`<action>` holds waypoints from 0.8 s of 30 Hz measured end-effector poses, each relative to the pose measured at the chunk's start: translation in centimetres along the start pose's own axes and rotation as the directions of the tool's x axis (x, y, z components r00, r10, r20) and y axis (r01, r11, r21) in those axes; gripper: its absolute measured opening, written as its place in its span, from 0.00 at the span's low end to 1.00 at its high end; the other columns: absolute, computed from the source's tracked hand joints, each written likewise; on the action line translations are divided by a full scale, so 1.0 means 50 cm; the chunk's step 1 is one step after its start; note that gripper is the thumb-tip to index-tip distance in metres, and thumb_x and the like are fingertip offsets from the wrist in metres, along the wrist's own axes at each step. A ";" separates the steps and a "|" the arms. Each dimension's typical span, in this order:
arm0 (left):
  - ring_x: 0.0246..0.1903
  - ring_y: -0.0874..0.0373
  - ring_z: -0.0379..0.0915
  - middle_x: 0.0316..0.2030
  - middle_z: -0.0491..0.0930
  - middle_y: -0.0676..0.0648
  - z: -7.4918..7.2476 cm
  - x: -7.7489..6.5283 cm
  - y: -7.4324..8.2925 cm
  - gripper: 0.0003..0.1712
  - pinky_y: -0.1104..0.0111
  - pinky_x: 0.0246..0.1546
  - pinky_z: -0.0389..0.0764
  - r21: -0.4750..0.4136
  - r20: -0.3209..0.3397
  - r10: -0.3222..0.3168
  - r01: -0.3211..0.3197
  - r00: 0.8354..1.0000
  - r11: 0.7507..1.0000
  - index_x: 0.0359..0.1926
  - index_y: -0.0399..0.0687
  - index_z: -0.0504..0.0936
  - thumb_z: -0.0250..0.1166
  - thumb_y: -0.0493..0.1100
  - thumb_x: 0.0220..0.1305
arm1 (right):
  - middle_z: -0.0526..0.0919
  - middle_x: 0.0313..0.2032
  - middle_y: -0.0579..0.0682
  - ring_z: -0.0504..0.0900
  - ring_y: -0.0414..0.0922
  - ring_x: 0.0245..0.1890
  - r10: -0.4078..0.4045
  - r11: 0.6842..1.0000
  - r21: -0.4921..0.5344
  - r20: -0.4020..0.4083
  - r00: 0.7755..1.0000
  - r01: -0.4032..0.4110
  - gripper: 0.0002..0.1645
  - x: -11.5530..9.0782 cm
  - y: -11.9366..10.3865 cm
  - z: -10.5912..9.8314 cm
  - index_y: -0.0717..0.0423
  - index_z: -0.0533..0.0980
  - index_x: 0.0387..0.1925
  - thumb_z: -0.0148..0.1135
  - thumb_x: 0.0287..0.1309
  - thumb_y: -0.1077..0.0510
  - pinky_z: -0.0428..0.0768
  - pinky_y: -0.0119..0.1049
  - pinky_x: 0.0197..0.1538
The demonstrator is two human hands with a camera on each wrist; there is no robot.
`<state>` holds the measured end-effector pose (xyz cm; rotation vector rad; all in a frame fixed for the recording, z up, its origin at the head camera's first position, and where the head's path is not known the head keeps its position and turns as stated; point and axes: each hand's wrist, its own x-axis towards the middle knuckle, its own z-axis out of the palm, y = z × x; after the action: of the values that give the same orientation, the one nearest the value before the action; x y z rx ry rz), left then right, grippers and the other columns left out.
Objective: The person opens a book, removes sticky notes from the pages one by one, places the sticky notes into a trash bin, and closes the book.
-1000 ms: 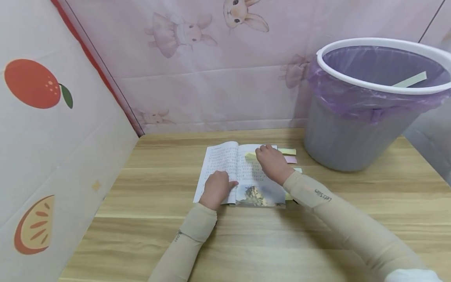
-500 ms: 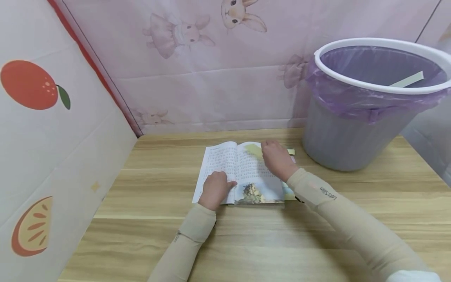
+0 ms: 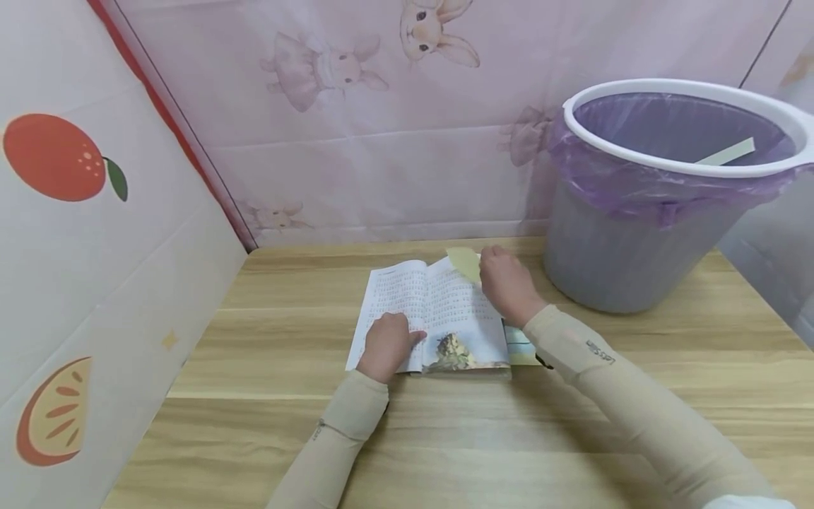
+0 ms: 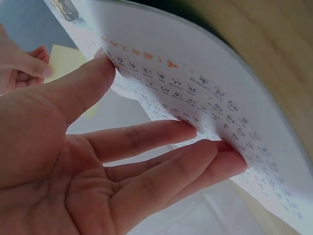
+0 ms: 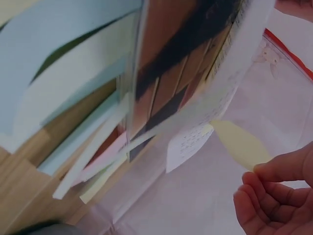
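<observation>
An open book (image 3: 454,307) with printed text and a picture lies on the wooden table in the head view. My left hand (image 3: 386,345) rests on its left page near the fold. Up close in the left wrist view, the thumb and fairly straight fingertips press the paper. At the book's upper right, my right hand (image 3: 509,286) pinches a pale yellow sticky note (image 3: 466,264) between thumb and forefinger. The right wrist view shows the note's far end touching the right page, which lifts and curves with it. Several coloured paper tabs (image 5: 93,161) stick out of the book's edge.
A grey trash bin (image 3: 613,247) with a purple liner and white rim stands behind and right of the book. A pale paper strip (image 3: 727,152) leans inside it. Printed cloth walls (image 3: 356,177) border the table (image 3: 267,353) at the back and left.
My right hand has drawn the yellow note up and to the right, and the right page's upper corner has risen with it. The left hand has stayed on the book.
</observation>
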<state>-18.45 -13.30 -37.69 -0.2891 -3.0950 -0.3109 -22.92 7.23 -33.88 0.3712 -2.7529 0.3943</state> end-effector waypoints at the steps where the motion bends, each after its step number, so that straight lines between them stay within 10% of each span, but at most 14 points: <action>1: 0.15 0.57 0.69 0.18 0.78 0.41 0.001 0.000 0.000 0.25 0.65 0.17 0.77 -0.002 0.003 -0.003 0.003 1.000 1.000 0.22 0.35 0.81 0.67 0.55 0.58 | 0.78 0.31 0.62 0.78 0.57 0.32 0.004 1.000 0.008 -0.011 1.000 -0.004 0.05 0.000 0.001 -0.004 0.71 0.73 0.35 0.54 0.62 0.69 0.82 0.46 0.33; 11: 0.16 0.55 0.70 0.19 0.79 0.40 0.004 0.003 -0.001 0.25 0.64 0.19 0.77 -0.004 0.026 -0.029 0.029 0.999 1.000 0.24 0.34 0.82 0.67 0.55 0.59 | 0.78 0.30 0.63 0.76 0.58 0.33 0.028 0.973 0.232 -0.168 0.985 0.012 0.08 0.003 0.033 -0.075 0.70 0.75 0.33 0.53 0.64 0.67 0.77 0.50 0.38; 15: 0.15 0.56 0.69 0.18 0.78 0.41 0.003 0.001 0.000 0.25 0.65 0.18 0.76 0.001 0.027 -0.024 0.024 0.999 1.000 0.25 0.33 0.82 0.67 0.55 0.59 | 0.80 0.30 0.63 0.78 0.55 0.30 0.006 0.944 0.308 -0.368 0.930 0.116 0.07 -0.010 0.038 -0.153 0.71 0.76 0.34 0.57 0.62 0.67 0.77 0.45 0.37; 17: 0.15 0.56 0.69 0.18 0.78 0.41 0.003 0.000 0.000 0.25 0.65 0.18 0.76 -0.002 0.018 -0.018 0.018 1.000 1.000 0.24 0.34 0.82 0.67 0.55 0.59 | 0.81 0.29 0.63 0.79 0.55 0.29 -0.028 0.944 0.265 -0.532 0.847 0.198 0.06 -0.022 0.038 -0.207 0.70 0.77 0.33 0.59 0.60 0.67 0.75 0.41 0.37; 21: 0.15 0.55 0.71 0.19 0.78 0.40 0.002 0.000 -0.004 0.25 0.63 0.18 0.77 -0.006 -0.005 -0.011 0.011 1.000 1.000 0.23 0.34 0.81 0.67 0.55 0.59 | 0.82 0.28 0.63 0.78 0.60 0.32 -0.043 0.968 0.105 -0.824 0.566 0.226 0.07 -0.035 0.050 -0.312 0.69 0.79 0.30 0.60 0.57 0.66 0.73 0.42 0.42; 24: 0.16 0.54 0.71 0.20 0.79 0.39 -0.002 0.002 -0.006 0.25 0.62 0.19 0.77 -0.019 0.000 -0.030 0.029 1.000 0.999 0.24 0.34 0.81 0.67 0.54 0.59 | 0.80 0.30 0.66 0.75 0.65 0.37 0.008 0.990 0.068 -0.900 0.435 0.124 0.09 -0.036 0.079 -0.371 0.69 0.78 0.30 0.57 0.57 0.64 0.71 0.45 0.49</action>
<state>-18.59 -13.62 -37.66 -0.2439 -3.0997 -0.3417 -17.14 17.04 -18.60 0.1821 -1.6247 0.5458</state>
